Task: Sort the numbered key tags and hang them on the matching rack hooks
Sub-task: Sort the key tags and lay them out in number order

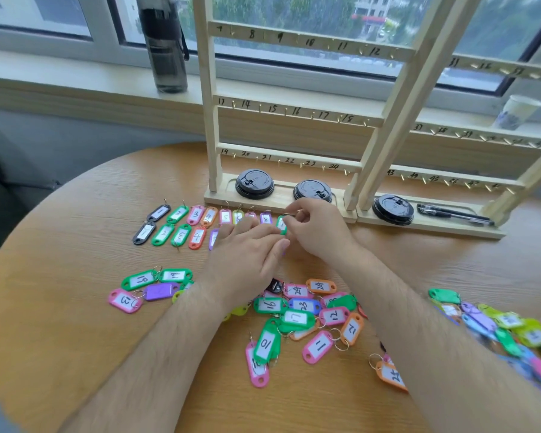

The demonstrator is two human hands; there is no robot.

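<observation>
Two rows of numbered key tags (181, 225) lie sorted on the round wooden table (60, 307) in front of the wooden hook rack (291, 110). My right hand (320, 229) pinches the metal ring of a green tag (281, 225) at the right end of the back row. My left hand (247, 254) lies flat over the front row with straight fingers, covering several tags. A loose heap of tags (303, 317) sits near me between my forearms. More tags (506, 326) are piled at the right edge.
Three black cup lids (254, 183) and a black pen (453, 211) lie in the rack's base trays. A dark water bottle (164, 42) and a paper cup (517, 112) stand on the windowsill. A small tag group (150, 287) lies left of my left forearm.
</observation>
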